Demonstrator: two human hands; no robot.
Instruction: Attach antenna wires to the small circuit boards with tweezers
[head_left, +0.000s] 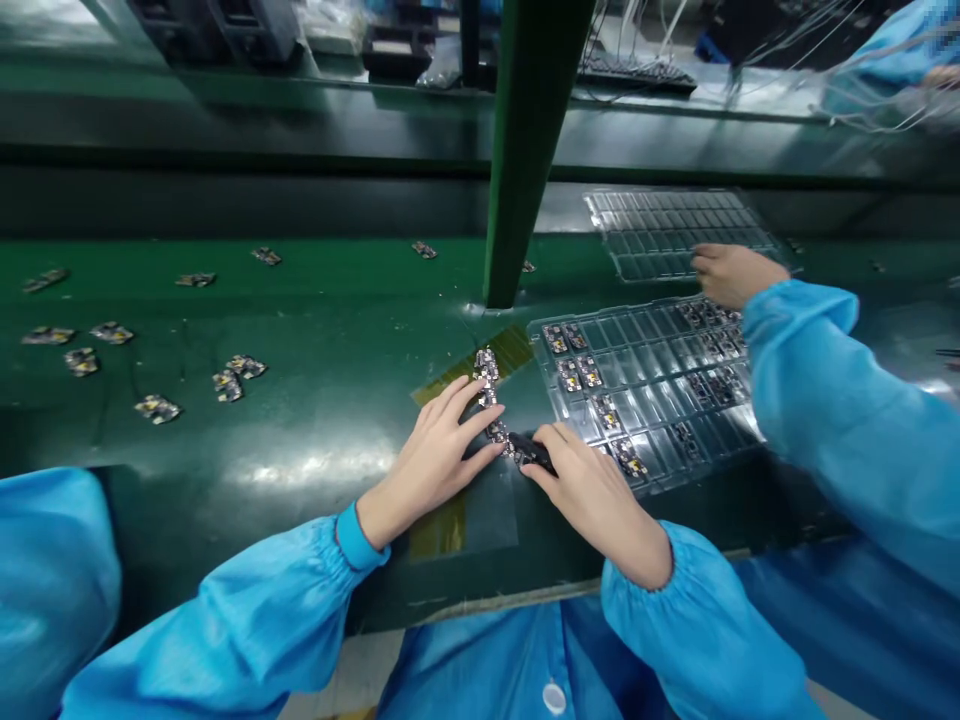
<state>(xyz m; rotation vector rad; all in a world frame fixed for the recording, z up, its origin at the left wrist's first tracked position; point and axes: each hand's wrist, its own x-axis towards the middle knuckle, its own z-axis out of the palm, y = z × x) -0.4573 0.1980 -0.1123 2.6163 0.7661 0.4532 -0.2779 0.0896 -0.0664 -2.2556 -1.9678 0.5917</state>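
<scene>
At a smooth green desk [322, 450], we see the left grip [442, 440], fingers spread, across a narrow strip of small dark-and-silver circuit boards [487, 365], which lies before the worker, its far end over a band of translucent amber tape [517, 345]. The right grip [592, 490] pinches a slim black tool [531, 452] at the strip's near end. Just right, the edge of a clear plastic compartment tray [645, 345] tightens the working room; leftward, we find green surface stretching toward loose circuit boards [157, 408]. A co-worker's hand [731, 272] is at the farther clear tray [637, 235].
</scene>
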